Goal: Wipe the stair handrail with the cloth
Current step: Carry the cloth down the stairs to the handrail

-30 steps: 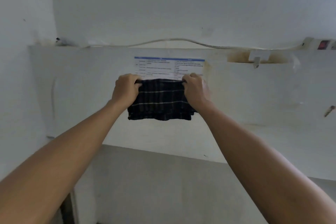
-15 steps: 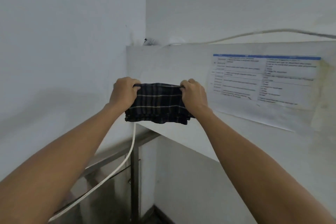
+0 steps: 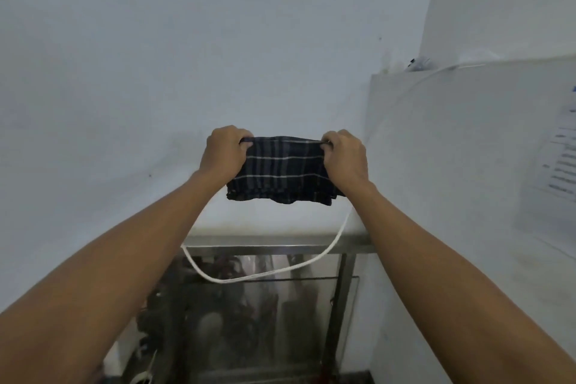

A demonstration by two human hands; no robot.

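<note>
View has swung left; cloth (image 3: 282, 170) stretched between left hand (image 3: 225, 151), right hand (image 3: 345, 156).

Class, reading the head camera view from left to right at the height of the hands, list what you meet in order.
Bare white wall → left hand → dark plaid cloth → right hand → white panel → printed sheet.
</note>
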